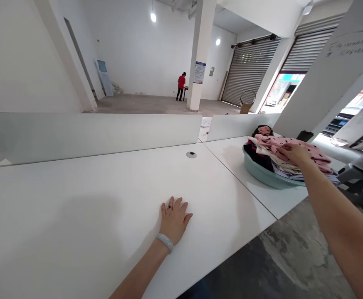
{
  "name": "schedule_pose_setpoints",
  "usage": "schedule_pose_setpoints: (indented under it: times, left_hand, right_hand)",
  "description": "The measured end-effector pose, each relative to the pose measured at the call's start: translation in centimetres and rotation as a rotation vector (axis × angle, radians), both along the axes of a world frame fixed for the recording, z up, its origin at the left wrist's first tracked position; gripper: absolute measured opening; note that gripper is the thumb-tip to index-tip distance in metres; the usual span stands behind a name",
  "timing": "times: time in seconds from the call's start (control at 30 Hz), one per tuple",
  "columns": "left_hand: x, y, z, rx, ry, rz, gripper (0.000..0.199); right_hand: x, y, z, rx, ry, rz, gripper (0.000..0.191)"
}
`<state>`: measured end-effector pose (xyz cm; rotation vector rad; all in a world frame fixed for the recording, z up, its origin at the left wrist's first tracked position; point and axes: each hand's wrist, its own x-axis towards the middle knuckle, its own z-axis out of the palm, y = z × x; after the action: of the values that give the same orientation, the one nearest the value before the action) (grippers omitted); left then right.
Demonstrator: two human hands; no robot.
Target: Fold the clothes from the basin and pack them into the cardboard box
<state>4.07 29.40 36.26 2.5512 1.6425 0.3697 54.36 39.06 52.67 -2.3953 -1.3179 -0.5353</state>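
My left hand (174, 222) lies flat on the white tabletop (106, 187), fingers spread and holding nothing. It wears a dark-stoned ring and a pale bangle (165, 242). Off to the right, a light green basin (262, 175) is heaped with folded clothes. On top of the heap is a pink garment (317, 153) with dark spots, and my right hand (296, 153) reaches across to it, fingers closed on its cloth. White, dark and bluish clothes show beneath it. My right fingertips are partly sunk in the folds.
Frosted divider panels (122, 129) run along the table's far edge. A cable hole (191, 154) sits in the tabletop near the seam between two desks. Grey stools (362, 170) stand at the right. Far back, a person in a red top (181, 82) stands near a pillar (200, 50).
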Motion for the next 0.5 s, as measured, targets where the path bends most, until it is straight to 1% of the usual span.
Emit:
schedule_pose_setpoints:
  times: [0.07, 0.1, 0.23, 0.3, 0.37, 0.43, 0.5]
  left_hand:
    - [1.1, 0.1, 0.5, -0.014, 0.003, -0.022, 0.034]
    - [1.8, 0.1, 0.8, -0.022, 0.004, -0.044, 0.034]
    - [6.0, 0.9, 2.5, -0.055, -0.014, -0.192, 0.035]
    - [8.7, 1.8, 3.7, -0.073, -0.048, -0.286, 0.037]
    - [11.9, 2.9, 5.1, -0.124, -0.116, -0.384, 0.042]
    - [15.6, 4.1, 6.7, -0.23, -0.245, -0.475, 0.05]
    - [19.4, 5.2, 8.6, -0.384, -0.449, -0.53, 0.063]
  right_hand:
    - [0.4, -0.1, -0.3, -0.035, 0.071, -0.003, 0.034]
    - [0.3, -0.1, -0.5, -0.029, 0.066, -0.007, 0.03]
    - [-0.4, 0.2, -0.5, -0.007, 0.052, -0.01, 0.012]
    - [-0.6, 0.0, -0.2, 0.009, 0.047, 0.03, 0.01]
    - [-0.6, -0.6, 0.4, 0.038, 0.051, 0.08, 0.015]
    - [-0.7, -1.8, 1.2, 0.088, 0.056, 0.124, 0.02]
    - [-1.3, -3.5, 2.2, 0.161, 0.053, 0.146, 0.021]
